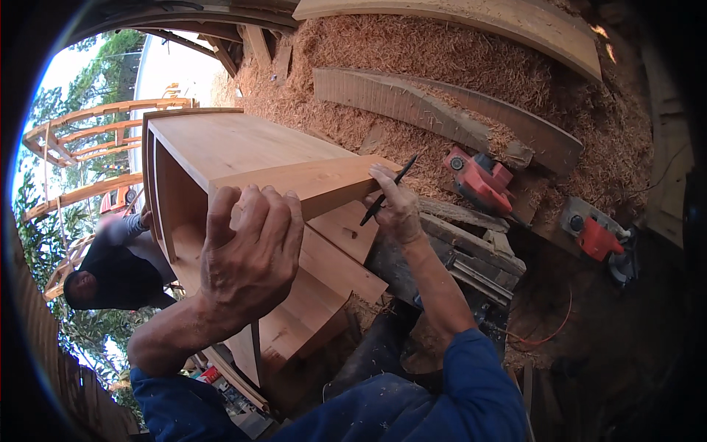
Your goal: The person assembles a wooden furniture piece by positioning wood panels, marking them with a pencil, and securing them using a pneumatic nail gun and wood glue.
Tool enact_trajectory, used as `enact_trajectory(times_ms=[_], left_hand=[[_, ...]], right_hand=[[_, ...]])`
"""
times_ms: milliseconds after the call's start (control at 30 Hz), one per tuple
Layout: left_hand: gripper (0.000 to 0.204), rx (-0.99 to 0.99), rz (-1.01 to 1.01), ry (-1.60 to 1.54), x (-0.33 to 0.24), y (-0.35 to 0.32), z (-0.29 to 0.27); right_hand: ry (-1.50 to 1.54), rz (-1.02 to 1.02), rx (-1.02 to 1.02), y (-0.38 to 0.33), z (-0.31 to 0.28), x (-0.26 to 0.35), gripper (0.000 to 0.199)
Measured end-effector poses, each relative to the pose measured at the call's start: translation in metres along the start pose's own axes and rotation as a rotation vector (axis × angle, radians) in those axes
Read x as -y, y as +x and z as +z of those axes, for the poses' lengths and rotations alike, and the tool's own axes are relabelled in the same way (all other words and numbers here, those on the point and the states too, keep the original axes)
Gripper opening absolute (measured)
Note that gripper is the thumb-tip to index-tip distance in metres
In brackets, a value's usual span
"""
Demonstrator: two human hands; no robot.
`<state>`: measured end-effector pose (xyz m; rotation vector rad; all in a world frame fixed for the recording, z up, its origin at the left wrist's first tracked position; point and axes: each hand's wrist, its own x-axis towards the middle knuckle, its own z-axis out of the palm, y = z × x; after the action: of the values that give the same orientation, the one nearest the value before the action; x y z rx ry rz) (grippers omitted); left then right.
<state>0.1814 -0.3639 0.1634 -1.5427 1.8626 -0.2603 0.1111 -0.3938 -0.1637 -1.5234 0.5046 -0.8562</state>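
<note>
Pale wooden board (324,179), lying along the near edge of a wooden case (272,140). My right hand (396,210) closes around a black pen (373,210), fingertips at the board's right end; my left hand (250,254) is half curled before its left part, any hold hidden. Far right, red power tools (477,180) lie near shavings (353,44); left, a co-worker (121,269) bends.

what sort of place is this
Probably a half-open carpentry workshop: wood shavings are heaped about, a red power tool lies beside them, and a large box-like wooden piece fills the middle.

No legible lettering anywhere.
</note>
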Motion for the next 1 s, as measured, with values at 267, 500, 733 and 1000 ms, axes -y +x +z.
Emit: enact_trajectory(times_ms=[267,500,733,1000], left_hand=[[0.036,0.057,-0.007,0.039,-0.012,0.008,-0.002],[0.037,0.299,-0.066,0.183,-0.057,0.059,0.013],[0.023,0.475,-0.048,0.08,-0.106,0.105,0.105],[0.051,0.283,0.115,0.06,-0.092,0.078,0.122]], right_hand=[[-0.222,-0.152,-0.197,-0.007,0.011,-0.001,0.054],[-0.198,-0.21,-0.311,-0.008,0.014,-0.011,0.046],[-0.166,-0.224,-0.394,-0.003,0.022,-0.008,0.022],[-0.013,-0.101,-0.475,-0.014,0.027,-0.011,0.032]])
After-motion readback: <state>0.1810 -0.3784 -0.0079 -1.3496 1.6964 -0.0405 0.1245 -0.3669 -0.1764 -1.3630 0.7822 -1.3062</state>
